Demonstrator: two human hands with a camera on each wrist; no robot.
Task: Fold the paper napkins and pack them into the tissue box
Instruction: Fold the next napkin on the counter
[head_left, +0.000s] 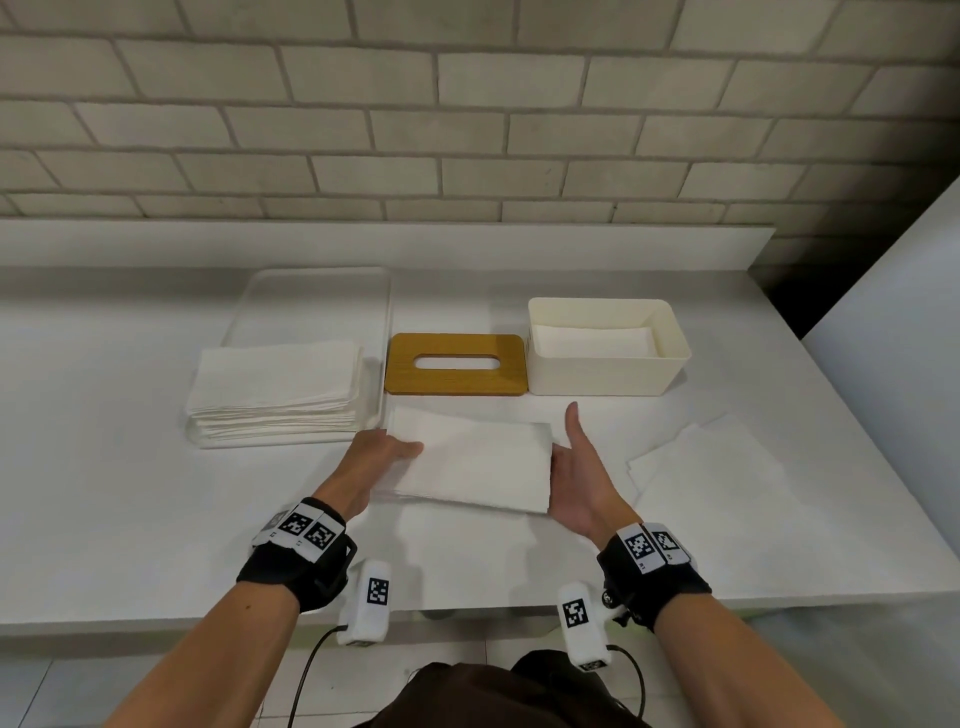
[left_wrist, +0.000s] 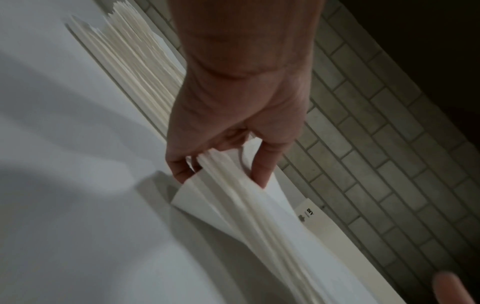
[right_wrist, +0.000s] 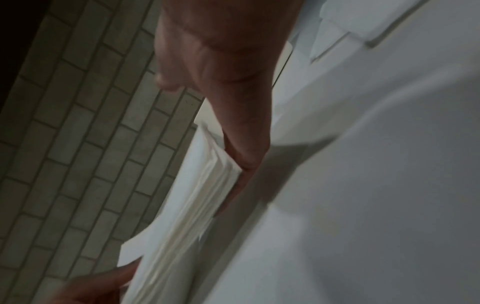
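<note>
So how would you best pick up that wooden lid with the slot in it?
Take the lid by its long near edge, coming from the front: it lies flat with the box against its right end and the tray at its left. The slot is another possible grip.

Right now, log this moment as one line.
both hands hold folded napkin bundle above counter | left hand pinches | right hand supports | tissue box open | lid beside

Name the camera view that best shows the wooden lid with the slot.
Head view: the wooden lid lies flat on the counter, whole and unobstructed, between the napkin stack and the tissue box. Neither wrist view shows it clearly; they show mostly hands, napkins and brick wall.
</note>
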